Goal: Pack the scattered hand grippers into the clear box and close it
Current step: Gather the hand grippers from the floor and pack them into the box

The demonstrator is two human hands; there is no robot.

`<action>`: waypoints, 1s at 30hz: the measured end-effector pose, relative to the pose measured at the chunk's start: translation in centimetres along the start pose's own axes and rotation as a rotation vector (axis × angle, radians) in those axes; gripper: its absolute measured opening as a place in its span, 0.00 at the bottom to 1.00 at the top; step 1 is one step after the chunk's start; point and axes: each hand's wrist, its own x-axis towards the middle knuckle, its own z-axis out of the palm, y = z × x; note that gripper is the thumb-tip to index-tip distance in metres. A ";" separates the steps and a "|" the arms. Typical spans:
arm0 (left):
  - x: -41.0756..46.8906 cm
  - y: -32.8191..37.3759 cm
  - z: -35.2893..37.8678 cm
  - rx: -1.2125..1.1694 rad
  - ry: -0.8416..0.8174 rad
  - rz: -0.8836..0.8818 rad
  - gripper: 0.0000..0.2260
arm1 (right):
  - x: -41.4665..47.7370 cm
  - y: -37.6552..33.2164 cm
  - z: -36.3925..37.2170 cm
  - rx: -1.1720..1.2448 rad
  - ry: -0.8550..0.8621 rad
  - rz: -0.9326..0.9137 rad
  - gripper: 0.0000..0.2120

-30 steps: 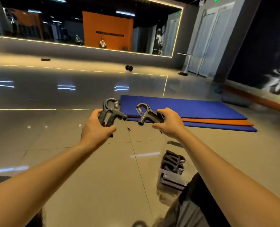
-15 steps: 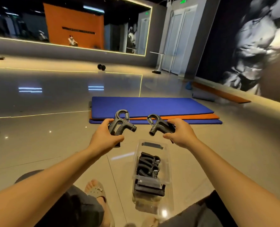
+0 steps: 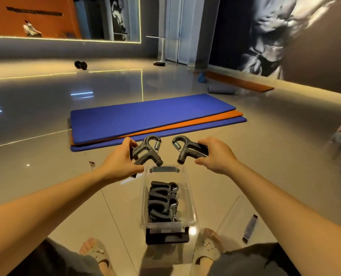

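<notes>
Head view shows, left of centre, the left hand (image 3: 121, 162) curled round the first hand gripper (image 3: 147, 151), then the second hand gripper (image 3: 187, 149) pinched by the right hand (image 3: 215, 156), both above the far end of the clear box (image 3: 190, 194) holding packed grippers (image 3: 161, 200) at lower centre.

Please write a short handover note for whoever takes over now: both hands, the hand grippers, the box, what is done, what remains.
Left hand grips one hand gripper; right hand grips a second hand gripper, both near the far end of the clear box.
Box open on the floor, several packed grippers inside.
Done: those packed. Left: put both in, fit the lid, apparently lying right of the box.
</notes>
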 end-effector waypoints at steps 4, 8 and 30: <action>4.0 -1.2 0.9 0.073 -0.096 0.016 0.28 | 3.0 0.9 1.1 -0.032 0.011 -0.006 0.18; 7.9 -3.4 1.5 0.195 -0.146 0.057 0.27 | 6.5 1.5 2.4 -0.038 0.012 -0.006 0.19; 16.7 -15.6 19.1 0.183 -0.458 -0.120 0.23 | 18.0 11.5 12.7 0.122 -0.248 0.202 0.20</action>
